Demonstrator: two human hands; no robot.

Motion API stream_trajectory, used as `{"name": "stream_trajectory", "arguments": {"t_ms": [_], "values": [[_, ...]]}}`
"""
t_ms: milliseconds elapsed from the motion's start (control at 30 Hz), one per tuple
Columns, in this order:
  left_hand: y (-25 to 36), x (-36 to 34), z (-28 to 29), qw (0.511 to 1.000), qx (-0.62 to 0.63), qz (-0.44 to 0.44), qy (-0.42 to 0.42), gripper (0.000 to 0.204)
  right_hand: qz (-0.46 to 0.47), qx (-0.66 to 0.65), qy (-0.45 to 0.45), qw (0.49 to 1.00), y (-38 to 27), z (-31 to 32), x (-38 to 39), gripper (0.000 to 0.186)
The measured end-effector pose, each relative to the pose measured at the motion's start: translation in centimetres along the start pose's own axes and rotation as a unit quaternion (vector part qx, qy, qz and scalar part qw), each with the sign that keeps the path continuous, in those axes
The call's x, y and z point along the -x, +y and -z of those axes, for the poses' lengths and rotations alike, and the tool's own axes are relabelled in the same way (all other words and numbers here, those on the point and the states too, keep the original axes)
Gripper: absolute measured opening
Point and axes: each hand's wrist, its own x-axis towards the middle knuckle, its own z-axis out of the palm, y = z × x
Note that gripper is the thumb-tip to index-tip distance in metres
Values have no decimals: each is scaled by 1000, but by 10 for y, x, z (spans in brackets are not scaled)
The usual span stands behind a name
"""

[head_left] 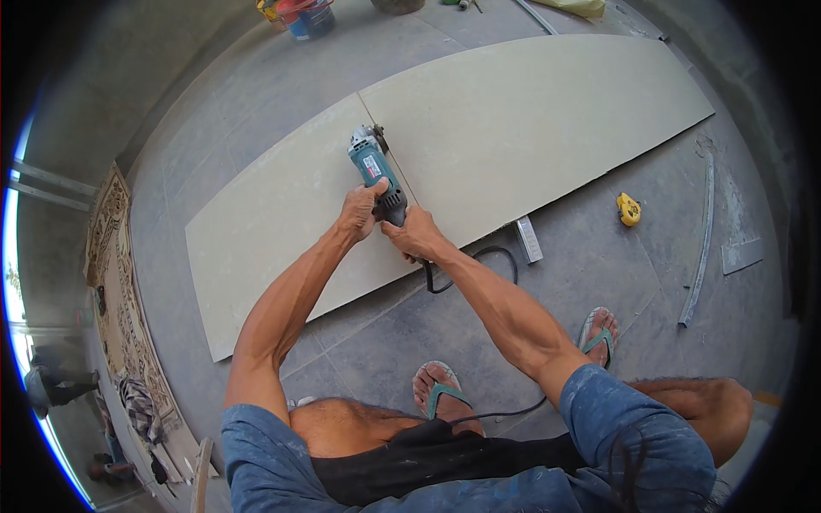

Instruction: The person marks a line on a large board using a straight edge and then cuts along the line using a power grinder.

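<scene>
A teal angle grinder (369,161) rests over a large pale flat board (530,120), its metal head pointing away from me. My left hand (363,209) is wrapped round the rear of the grinder's body, thumb on top. Behind it, my right hand (416,234) grips the dark tail end, close to where the black cord (506,250) leaves. The disc side of the head sits at a thin dark line (398,167) that crosses the board. The disc itself is mostly hidden.
Right of the board's near edge lie a metal channel piece (528,239), a yellow tape measure (629,209) and a long metal strip (703,244). Buckets (306,19) stand at the far side. A patterned rug (124,291) lies left. My sandalled feet are near the cord.
</scene>
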Motion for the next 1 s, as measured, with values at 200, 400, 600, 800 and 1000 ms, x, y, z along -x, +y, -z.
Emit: {"name": "stream_trajectory", "arguments": {"t_ms": [200, 400, 600, 800, 1000], "values": [[0, 0, 0, 1000, -4, 2, -2, 38, 7, -7, 3, 1000, 3, -1, -2, 34], [-1, 5, -1, 1000, -3, 6, -3, 37, 13, -7, 3, 1000, 6, -2, 1, 34], [-1, 7, -1, 1000, -6, 12, -6, 39, 19, -8, -3, 1000, 8, -1, 3, 36], [-3, 11, 0, 1000, -15, 15, 0, 40, 16, -8, 0, 1000, 8, -3, 7, 37], [-4, 13, -4, 1000, -16, 16, -2, 42, 10, -10, -2, 1000, 10, -2, 8, 37]]}}
